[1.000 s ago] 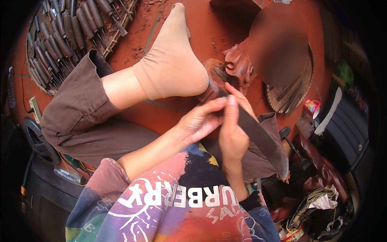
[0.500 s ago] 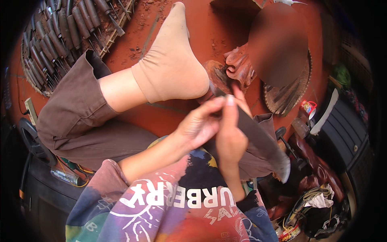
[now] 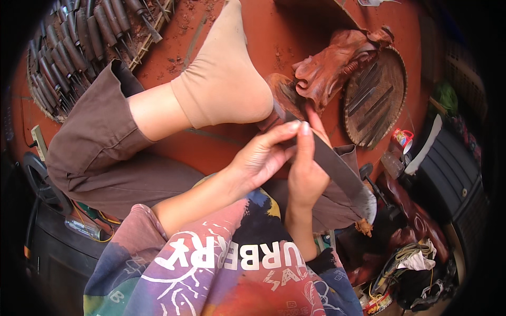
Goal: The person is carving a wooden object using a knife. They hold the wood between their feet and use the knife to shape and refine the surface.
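A long, flat, dark grey strip [image 3: 340,167], which looks like sandpaper cloth, runs slantwise across the middle. Its lower right end is pale and frayed, with a brown tuft. My right hand [image 3: 307,171] closes on the strip, thumb on top and a finger stretched out beyond it. Close beside it, my left hand [image 3: 266,158] pinches the strip's upper part between thumb and fingers. Just past both hands lies a carved reddish-brown wooden piece [image 3: 332,68] with wavy folds. Its near part [image 3: 283,87] sits by my socked foot [image 3: 226,84], partly hidden.
A woven tray [image 3: 138,55] of several dark-handled carving tools is at the upper left. Another round woven tray [image 3: 387,113] with thin dark blades lies at the right. Beyond a red can [image 3: 403,139] stands a black container [image 3: 448,168]. Shavings [image 3: 184,39] dot the red floor.
The strip's lower end has shifted slightly up and is less blurred, showing its brown tuft. My right hand has moved slightly to the right; my left hand keeps its pinch.
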{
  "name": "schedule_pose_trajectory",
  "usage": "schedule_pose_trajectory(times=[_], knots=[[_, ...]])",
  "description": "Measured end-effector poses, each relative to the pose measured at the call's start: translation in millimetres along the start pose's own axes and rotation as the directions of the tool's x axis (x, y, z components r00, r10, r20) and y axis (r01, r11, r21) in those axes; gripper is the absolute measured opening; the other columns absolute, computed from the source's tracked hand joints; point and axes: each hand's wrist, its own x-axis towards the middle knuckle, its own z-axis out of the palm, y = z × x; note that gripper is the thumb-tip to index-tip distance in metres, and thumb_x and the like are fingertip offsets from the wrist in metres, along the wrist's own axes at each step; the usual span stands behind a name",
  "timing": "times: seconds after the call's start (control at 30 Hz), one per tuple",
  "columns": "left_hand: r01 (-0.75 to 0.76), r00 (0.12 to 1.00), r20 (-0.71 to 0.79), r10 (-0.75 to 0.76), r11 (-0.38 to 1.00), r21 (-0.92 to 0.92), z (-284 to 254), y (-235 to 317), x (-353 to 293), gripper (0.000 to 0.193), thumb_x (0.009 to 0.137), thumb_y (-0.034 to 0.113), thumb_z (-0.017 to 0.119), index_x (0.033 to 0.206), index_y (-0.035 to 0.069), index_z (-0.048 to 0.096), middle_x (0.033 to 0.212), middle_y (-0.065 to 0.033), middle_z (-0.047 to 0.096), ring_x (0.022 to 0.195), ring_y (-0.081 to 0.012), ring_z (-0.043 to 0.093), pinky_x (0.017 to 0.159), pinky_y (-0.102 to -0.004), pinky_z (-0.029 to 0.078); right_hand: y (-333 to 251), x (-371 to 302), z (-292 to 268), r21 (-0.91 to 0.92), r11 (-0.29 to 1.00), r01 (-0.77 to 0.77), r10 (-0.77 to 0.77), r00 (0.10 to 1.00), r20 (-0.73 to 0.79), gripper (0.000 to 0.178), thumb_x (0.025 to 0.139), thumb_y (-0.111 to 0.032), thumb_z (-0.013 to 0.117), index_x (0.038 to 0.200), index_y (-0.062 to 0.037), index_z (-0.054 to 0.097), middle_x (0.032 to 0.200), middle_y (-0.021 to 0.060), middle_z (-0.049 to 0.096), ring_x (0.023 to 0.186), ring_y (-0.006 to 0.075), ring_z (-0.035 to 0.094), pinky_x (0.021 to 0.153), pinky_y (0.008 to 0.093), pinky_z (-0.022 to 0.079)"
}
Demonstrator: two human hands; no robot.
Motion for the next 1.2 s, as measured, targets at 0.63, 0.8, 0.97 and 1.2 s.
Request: schedule_pose_trajectory(times=[0.63, 0.8, 0.97, 1.2], knots=[[0.064, 0.99, 0.125, -0.061, 0.998, -0.014, -5.0, 14.1, 1.8, 0.025, 0.087, 0.014, 0.061, 0.106, -0.001, 0.057, 0.105, -0.01, 0.061, 0.103, -0.017, 0.056, 0.096, -0.0349, 0.044, 0.7, 3.0, 7.4, -0.078, 0.982, 0.173, -0.172, 0.985, 0.013, 0.019, 0.091, -0.008, 0.054, 0.094, 0.0091, 0.063, 0.118, 0.022, 0.059, 0.111, 0.0266, 0.056, 0.093, 0.0343, 0.042], [0.035, 0.993, -0.119, -0.021, 0.992, 0.118, 9.8, -0.2, 4.4, 0.02, 0.088, 0.012, 0.06, 0.103, -0.002, 0.057, 0.101, -0.0107, 0.061, 0.1, -0.018, 0.057, 0.096, -0.0345, 0.045, -0.5, 2.7, -2.6, 0.096, 0.995, 0.004, 0.006, 0.995, -0.1, 0.023, 0.092, -0.01, 0.052, 0.095, 0.0102, 0.062, 0.117, 0.0211, 0.059, 0.105, 0.0225, 0.057, 0.091, 0.0321, 0.042], [0.073, 0.988, 0.138, -0.073, 0.997, 0.007, -7.4, 8.9, 0.2, 0.022, 0.088, 0.016, 0.06, 0.103, -0.001, 0.058, 0.103, -0.0098, 0.062, 0.101, -0.0182, 0.057, 0.095, -0.0348, 0.044, 6.3, -1.4, 5.5, -0.091, 0.972, 0.216, -0.22, 0.975, -0.032, 0.019, 0.09, -0.007, 0.055, 0.09, 0.0093, 0.064, 0.114, 0.0209, 0.06, 0.111, 0.027, 0.056, 0.093, 0.0353, 0.043], [0.072, 0.974, 0.214, -0.076, 0.997, 0.027, -1.2, 5.8, -2.4, 0.026, 0.088, 0.017, 0.061, 0.106, -0.002, 0.058, 0.108, -0.01, 0.061, 0.106, -0.0177, 0.055, 0.098, -0.0349, 0.04, 6.7, 0.0, 3.7, -0.03, 0.979, 0.203, -0.205, 0.976, -0.08, 0.018, 0.09, -0.007, 0.055, 0.091, 0.0079, 0.065, 0.112, 0.0226, 0.061, 0.109, 0.0299, 0.058, 0.091, 0.0361, 0.044]])
